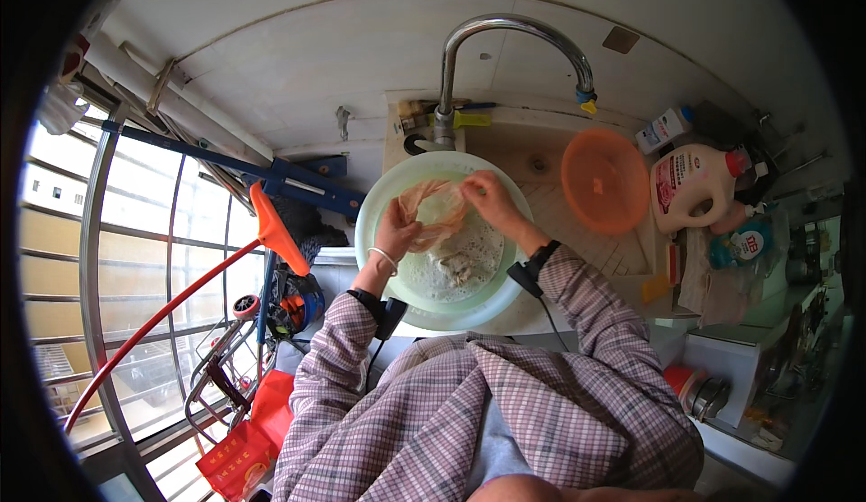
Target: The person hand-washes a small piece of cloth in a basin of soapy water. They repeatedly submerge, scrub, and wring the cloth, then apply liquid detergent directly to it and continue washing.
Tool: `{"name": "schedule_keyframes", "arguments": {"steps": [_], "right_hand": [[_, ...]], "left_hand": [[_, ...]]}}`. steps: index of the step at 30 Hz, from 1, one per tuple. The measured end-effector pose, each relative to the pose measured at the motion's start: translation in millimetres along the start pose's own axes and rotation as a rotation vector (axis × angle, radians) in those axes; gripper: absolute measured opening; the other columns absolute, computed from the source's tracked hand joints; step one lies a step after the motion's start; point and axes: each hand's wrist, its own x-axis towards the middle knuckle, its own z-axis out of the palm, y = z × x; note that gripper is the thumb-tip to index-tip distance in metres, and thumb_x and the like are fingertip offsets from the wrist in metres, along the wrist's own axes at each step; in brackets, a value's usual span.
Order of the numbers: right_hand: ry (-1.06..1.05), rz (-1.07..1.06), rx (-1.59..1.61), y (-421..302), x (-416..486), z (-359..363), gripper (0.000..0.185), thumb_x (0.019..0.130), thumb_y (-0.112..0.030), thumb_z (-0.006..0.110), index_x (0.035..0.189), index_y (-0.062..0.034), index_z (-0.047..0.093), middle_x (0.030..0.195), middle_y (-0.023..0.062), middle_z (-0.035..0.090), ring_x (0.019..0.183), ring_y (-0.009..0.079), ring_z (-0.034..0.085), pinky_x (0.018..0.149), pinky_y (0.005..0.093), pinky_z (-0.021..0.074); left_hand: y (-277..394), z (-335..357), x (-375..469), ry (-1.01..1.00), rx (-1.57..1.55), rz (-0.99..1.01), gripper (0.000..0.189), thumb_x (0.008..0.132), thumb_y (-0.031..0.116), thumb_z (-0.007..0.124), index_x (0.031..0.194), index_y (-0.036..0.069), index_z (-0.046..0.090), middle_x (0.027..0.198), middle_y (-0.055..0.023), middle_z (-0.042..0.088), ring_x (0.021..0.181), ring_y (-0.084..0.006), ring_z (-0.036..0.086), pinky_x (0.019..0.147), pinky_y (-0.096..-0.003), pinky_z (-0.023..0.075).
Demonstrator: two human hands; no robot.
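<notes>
A pale green plastic basin (371, 187) of sudsy water stands before me, partly over the edge of the sink. Above the water, my left hand (398, 230) grips one side of a thin, translucent orange-pink fabric or film piece (436, 231), which is spread in a loop. Its upper right end is pinched in the fingers of my right hand (486, 194). Light-coloured wet cloth (454, 266) lies in the foam below. Both wrists wear black straps with small devices.
A chrome faucet (517, 21) arches behind the basin. An orange plastic basin (604, 180) leans in the sink (555, 231). A detergent jug (690, 187) and other bottles stand to the right. At left are a red-handled tool with an orange head (274, 231) and a folded metal cart (210, 394).
</notes>
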Motion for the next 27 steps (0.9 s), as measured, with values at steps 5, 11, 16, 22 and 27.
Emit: {"name": "schedule_keyframes", "arguments": {"steps": [5, 11, 16, 22, 27], "right_hand": [[-0.149, 0.421, 0.029, 7, -4, -30, 0.024, 0.083, -0.023, 0.059, 0.095, -0.0021, 0.057, 0.081, 0.0133, 0.058, 0.075, 0.0262, 0.058, 0.071, 0.0364, 0.0472], [-0.431, 0.093, -0.55, 34, -23, 34, 0.031, 0.079, -0.029, 0.06, 0.098, -0.0042, 0.057, 0.089, 0.0157, 0.064, 0.082, 0.0334, 0.059, 0.072, 0.0413, 0.0464], [-0.288, 0.137, -0.205, -32, -28, 76, 0.022, 0.081, -0.026, 0.058, 0.088, -0.0047, 0.061, 0.08, 0.0147, 0.063, 0.073, 0.0331, 0.06, 0.066, 0.0387, 0.0477], [-0.126, -0.079, -0.201, -64, -41, 95, 0.018, 0.081, -0.024, 0.056, 0.085, -0.0078, 0.06, 0.079, 0.0133, 0.062, 0.072, 0.0328, 0.06, 0.064, 0.0424, 0.0485], [-0.217, 0.065, -0.638, -15, -15, 80, 0.018, 0.081, -0.025, 0.053, 0.08, -0.008, 0.058, 0.073, 0.0128, 0.062, 0.067, 0.0344, 0.06, 0.059, 0.0448, 0.0483]], "left_hand": [[-32, -27, -15, 0.157, 0.526, -0.014, 0.057, 0.07, -0.001, 0.069, 0.121, 0.001, 0.042, 0.113, -0.0146, 0.051, 0.093, -0.0213, 0.056, 0.074, -0.0299, 0.0495], [-36, 18, -39, 0.192, -0.134, -0.699, 0.074, 0.078, 0.018, 0.065, 0.14, 0.017, 0.023, 0.121, -0.0082, 0.049, 0.104, -0.0235, 0.049, 0.08, -0.0399, 0.0439], [-40, 23, -22, 0.168, -0.94, -0.731, 0.044, 0.088, 0.044, 0.05, 0.118, 0.012, 0.048, 0.102, -0.0067, 0.059, 0.085, -0.0225, 0.058, 0.077, -0.0325, 0.047], [-52, 15, -8, -0.149, -1.212, -0.402, 0.035, 0.092, 0.043, 0.044, 0.092, 0.01, 0.057, 0.091, -0.0053, 0.061, 0.087, -0.0214, 0.058, 0.08, -0.0352, 0.048], [-34, 32, -9, 0.023, -1.175, -0.636, 0.032, 0.09, 0.031, 0.05, 0.107, 0.004, 0.053, 0.102, -0.0078, 0.06, 0.094, -0.0229, 0.058, 0.085, -0.0355, 0.0477]]}}
